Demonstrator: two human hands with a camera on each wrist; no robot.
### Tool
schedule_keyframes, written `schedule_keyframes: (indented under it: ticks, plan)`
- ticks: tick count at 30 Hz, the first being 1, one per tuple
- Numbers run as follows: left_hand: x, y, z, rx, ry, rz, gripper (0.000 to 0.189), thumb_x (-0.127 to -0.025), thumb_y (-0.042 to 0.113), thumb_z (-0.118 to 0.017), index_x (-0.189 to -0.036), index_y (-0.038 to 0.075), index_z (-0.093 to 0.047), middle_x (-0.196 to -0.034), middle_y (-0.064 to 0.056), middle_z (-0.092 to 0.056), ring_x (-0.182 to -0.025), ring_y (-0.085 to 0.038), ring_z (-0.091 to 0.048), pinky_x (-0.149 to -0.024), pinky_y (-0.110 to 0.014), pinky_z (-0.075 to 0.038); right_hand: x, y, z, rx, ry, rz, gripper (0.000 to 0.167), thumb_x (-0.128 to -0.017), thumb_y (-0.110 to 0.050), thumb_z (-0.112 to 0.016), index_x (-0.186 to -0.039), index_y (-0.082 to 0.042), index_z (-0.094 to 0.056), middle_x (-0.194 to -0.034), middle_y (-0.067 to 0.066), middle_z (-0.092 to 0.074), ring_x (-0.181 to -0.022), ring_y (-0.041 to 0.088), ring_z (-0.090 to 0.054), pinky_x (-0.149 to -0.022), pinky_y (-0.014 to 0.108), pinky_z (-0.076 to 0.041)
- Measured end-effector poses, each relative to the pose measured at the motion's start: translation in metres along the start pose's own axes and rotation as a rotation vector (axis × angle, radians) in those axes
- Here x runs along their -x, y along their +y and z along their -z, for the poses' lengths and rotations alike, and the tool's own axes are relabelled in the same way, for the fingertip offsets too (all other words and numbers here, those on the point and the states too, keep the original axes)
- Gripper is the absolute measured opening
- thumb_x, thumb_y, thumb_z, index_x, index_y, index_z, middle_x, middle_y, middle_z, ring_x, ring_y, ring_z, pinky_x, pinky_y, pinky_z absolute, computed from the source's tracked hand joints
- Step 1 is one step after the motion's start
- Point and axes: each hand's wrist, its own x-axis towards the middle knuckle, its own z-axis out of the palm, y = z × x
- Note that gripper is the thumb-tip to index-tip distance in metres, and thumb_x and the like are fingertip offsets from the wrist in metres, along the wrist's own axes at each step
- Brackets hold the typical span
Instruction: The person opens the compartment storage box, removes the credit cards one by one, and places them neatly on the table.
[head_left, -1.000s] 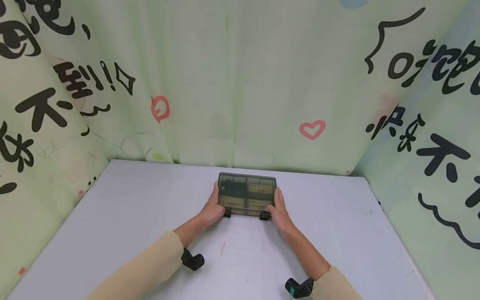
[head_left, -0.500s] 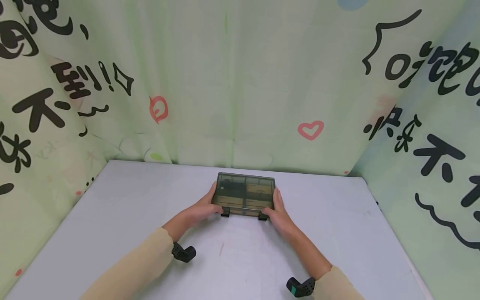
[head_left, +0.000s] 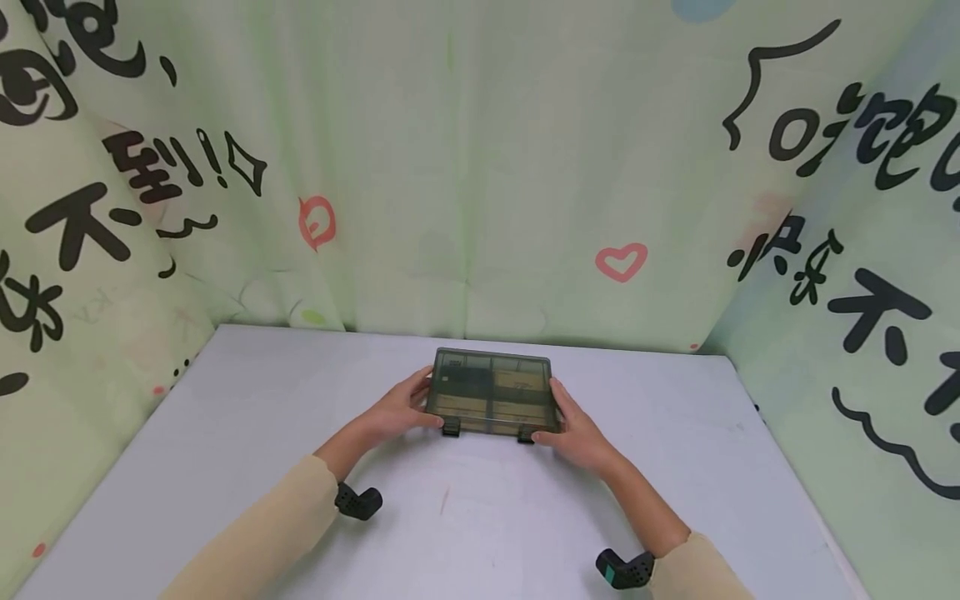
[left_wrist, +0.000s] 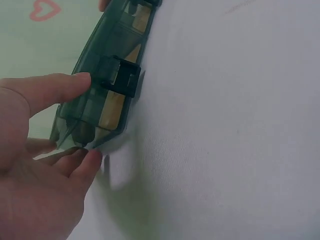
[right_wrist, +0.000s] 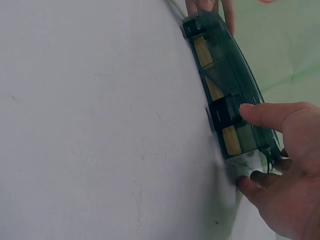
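Tan contents (head_left: 522, 381) inside the smoky translucent box (head_left: 491, 427), possibly flat pieces, too dim for certainty

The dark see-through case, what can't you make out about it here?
- Underside of the case: head view, hidden by its own top.
- Tan contents: head view, any print too small to read, dimmed by the tinted top.
- Far end: left wrist view, cut off by the upper edge.

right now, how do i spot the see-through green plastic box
Start at the far edge of the white table. Between the bare left hand and bare right hand is the see-through rectangular green box, set apart by its two black latches.
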Motion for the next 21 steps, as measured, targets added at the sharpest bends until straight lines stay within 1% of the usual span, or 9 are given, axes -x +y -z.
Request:
schedule_keyframes:
  ticks: [5,8,10,16,19,21]
  plan:
    - [0.002,-0.002,0.004,-0.021,0.005,-0.019,0.088,-0.079,0.004,-0.077,-0.152,0.012,-0.028,-0.155,-0.014,-0.034,-0.146,-0.03,-0.029,-0.116,-0.046,-0.03,0.003,0.001,0.003,0.064,0.029,-0.02,0.093,-0.088,-0.019,-0.07,-0.157,-0.013,-0.008,-0.163,0.017,-0.007,-0.143,0.045,-0.027,-0.111,0.053,-0.035]
    - [0.002,-0.003,0.005,-0.031,0.007,-0.031,0.085,-0.079,0.006,-0.078,-0.151,0.01,-0.031,-0.154,-0.013,-0.036,-0.145,-0.03,-0.032,-0.116,-0.047,-0.031,0.005,0.0,0.005,0.094,0.057,-0.027,0.089,-0.088,-0.02,-0.07,-0.156,-0.015,-0.013,-0.161,0.019,-0.014,-0.137,0.049,-0.036,-0.108,0.054,-0.038]
    - [0.002,-0.002,0.006,-0.036,0.007,-0.04,0.084,-0.079,0.006,-0.077,-0.15,0.01,-0.032,-0.154,-0.012,-0.037,-0.145,-0.029,-0.033,-0.115,-0.047,-0.032,0.006,0.0,0.007,0.107,0.072,-0.022,0.086,-0.088,-0.021,-0.07,-0.156,-0.014,-0.017,-0.16,0.02,-0.018,-0.137,0.048,-0.036,-0.108,0.055,-0.039]
    - [0.003,-0.002,0.006,-0.04,0.012,-0.051,0.086,-0.078,0.004,-0.078,-0.151,0.01,-0.032,-0.154,-0.012,-0.037,-0.144,-0.029,-0.033,-0.114,-0.048,-0.033,0.007,-0.004,0.01,0.111,0.104,0.015,0.078,-0.089,-0.022,-0.069,-0.153,-0.009,-0.028,-0.157,0.019,-0.028,-0.145,0.039,-0.027,-0.109,0.053,-0.038]
    - [0.002,-0.003,0.006,-0.061,0.024,-0.051,0.088,-0.078,0.006,-0.079,-0.151,0.01,-0.031,-0.154,-0.012,-0.037,-0.144,-0.03,-0.034,-0.114,-0.048,-0.034,0.007,-0.006,0.011,0.115,0.131,0.03,0.073,-0.09,-0.023,-0.068,-0.15,-0.006,-0.032,-0.154,0.019,-0.034,-0.144,0.038,-0.03,-0.109,0.053,-0.038]
    - [0.002,-0.003,0.005,-0.09,0.032,-0.048,0.087,-0.079,0.009,-0.079,-0.152,0.011,-0.031,-0.155,-0.011,-0.037,-0.144,-0.029,-0.034,-0.113,-0.047,-0.035,0.008,-0.008,0.012,0.122,0.153,0.03,0.069,-0.09,-0.025,-0.067,-0.148,-0.005,-0.035,-0.152,0.019,-0.039,-0.142,0.037,-0.034,-0.108,0.053,-0.039]
